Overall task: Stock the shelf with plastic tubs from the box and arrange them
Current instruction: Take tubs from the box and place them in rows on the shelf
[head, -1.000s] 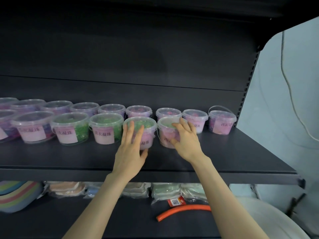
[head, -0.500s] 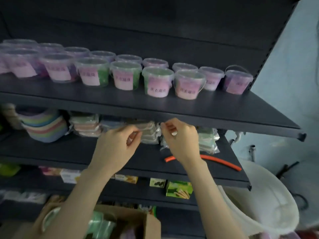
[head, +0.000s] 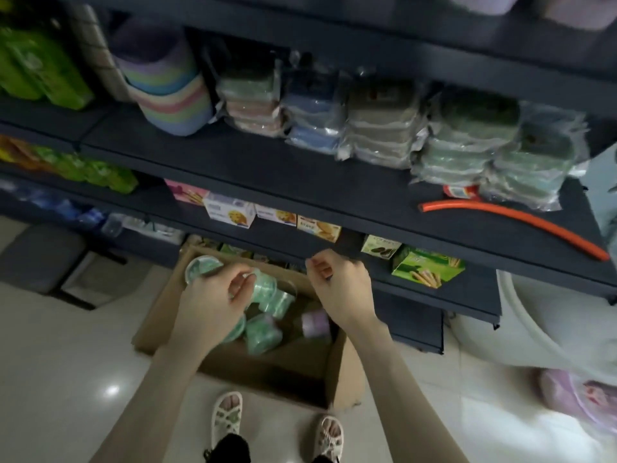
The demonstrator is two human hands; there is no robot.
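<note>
Both hands, left hand (head: 213, 304) and right hand (head: 340, 290), now hang lowered, empty and loosely curled, over the cardboard box (head: 267, 370), whose green tubs (head: 263, 334) and purple tub (head: 315, 324) seem ready for the next pick.

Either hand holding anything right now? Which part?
Nothing visible. Left hand and right hand hover loosely curled above the box; the left merely overlaps green tubs inside it.

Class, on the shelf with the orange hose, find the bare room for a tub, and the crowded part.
Bare: front strip of the shelf, between the stacked bowls and the orange hose. Crowded: the back, lined with bagged packs.
</note>
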